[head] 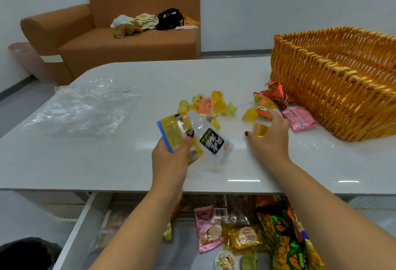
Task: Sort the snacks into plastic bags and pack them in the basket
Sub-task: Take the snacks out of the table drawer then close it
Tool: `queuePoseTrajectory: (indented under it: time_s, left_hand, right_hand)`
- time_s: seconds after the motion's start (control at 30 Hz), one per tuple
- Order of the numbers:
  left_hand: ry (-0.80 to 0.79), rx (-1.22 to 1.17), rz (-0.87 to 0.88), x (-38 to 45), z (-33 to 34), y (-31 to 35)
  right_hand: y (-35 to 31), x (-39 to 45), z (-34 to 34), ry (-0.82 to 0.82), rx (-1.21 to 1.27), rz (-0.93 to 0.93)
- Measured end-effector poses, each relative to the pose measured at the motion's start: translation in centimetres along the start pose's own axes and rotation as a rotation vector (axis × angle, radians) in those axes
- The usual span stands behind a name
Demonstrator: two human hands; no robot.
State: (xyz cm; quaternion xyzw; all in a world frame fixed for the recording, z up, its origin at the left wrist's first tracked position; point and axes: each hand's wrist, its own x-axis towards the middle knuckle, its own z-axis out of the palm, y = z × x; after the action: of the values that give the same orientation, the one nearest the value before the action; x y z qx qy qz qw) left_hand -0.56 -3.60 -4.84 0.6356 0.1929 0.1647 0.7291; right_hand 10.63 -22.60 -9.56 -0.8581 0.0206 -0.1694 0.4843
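My left hand [171, 154] grips a clear zip bag [205, 139] with a blue strip, holding yellow snacks and a black-labelled packet, just above the white table [107, 162]. My right hand [270, 132] curls round a yellow jelly cup [260, 130] on the table. Several more jelly cups [212, 102] lie in a loose cluster beyond the bag. Red and orange snack packets [270, 100] and a pink packet [299, 119] lie against the wicker basket [334, 89] at the right.
An empty clear plastic bag [83, 107] lies flat on the table's left. Below the table's front edge an open drawer [85, 227] holds several snack packets [246, 235]. A brown sofa [128, 40] with clutter stands behind the table.
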Motion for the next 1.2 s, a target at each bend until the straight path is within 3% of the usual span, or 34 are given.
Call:
queuePoseTrajectory:
  time_s: [0.17, 0.4, 0.53, 0.6, 0.73, 0.93, 1.1, 1.2]
  left_hand:
    - [-0.057, 0.075, 0.161, 4.4, 7.2, 3.8]
    - [-0.189, 0.366, 0.185, 11.5, 17.0, 4.6]
    - [-0.341, 0.809, 0.38, 13.7, 19.9, 4.2]
    - [-0.365, 0.926, 0.385, 14.3, 20.4, 4.3]
    - [-0.365, 0.958, 0.39, 13.6, 18.8, 3.9]
    - [-0.379, 0.681, 0.521, 6.2, 11.0, 2.2]
    - [-0.471, 0.605, 0.762, -2.6, 4.0, -1.3]
    - [-0.582, 0.635, 0.812, -5.1, 1.3, -4.1]
  right_hand:
    - [0.8, 0.2, 0.0, -0.037, 0.204, -0.033]
    - [1.0, 0.6, 0.7, 0.064, 0.118, 0.017]
    - [1.1, 0.6, 0.9, 0.031, 0.137, 0.024]
    - [1.1, 0.7, 0.8, 0.019, 0.152, 0.027]
    - [1.0, 0.8, 0.7, -0.005, 0.178, 0.052]
    - [0.3, 0.6, 0.1, -0.081, 0.233, 0.067]
    - [0.1, -0.8, -1.7, -0.192, 0.385, 0.1]
    - [0.1, -2.4, -4.4, -0.337, 0.358, 0.083]
